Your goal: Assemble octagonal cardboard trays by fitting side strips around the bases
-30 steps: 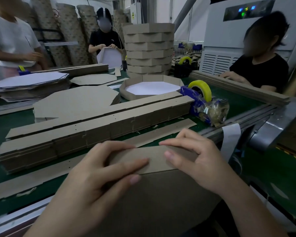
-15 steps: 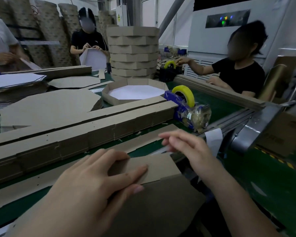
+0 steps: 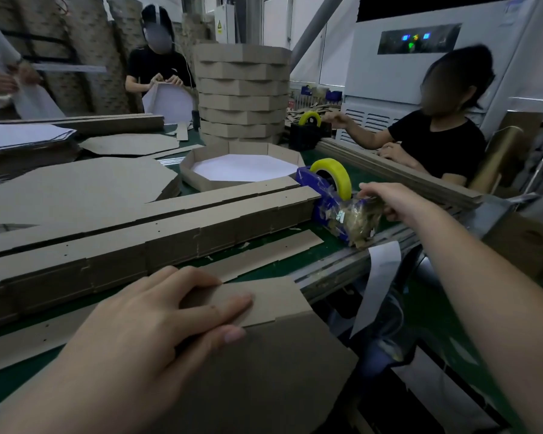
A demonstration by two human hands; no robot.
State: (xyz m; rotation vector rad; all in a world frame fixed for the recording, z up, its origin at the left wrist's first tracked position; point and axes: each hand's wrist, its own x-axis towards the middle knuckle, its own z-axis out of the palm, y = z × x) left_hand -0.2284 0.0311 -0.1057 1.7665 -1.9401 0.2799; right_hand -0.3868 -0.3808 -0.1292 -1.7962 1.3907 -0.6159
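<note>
Green surface [image 3: 362, 175] carries a long stack of side strips [image 3: 157, 233] across its middle, with a finished tray [image 3: 201, 173] beyond. The octagonal base [image 3: 279, 380] lies at the near edge, a side strip [image 3: 273, 299] folded against its far side. Tape dispenser [image 3: 323, 211] stands at right. Left hand [image 3: 157, 317] presses the strip flat with straight fingers. Right hand [image 3: 386, 198] has left the strip and now reaches the dispenser's cutter; grip on tape cannot be determined. Judgement: the joint is seated and awaits taping.

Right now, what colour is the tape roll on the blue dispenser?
Yellow; the tape roll shows best in the head view.
</note>
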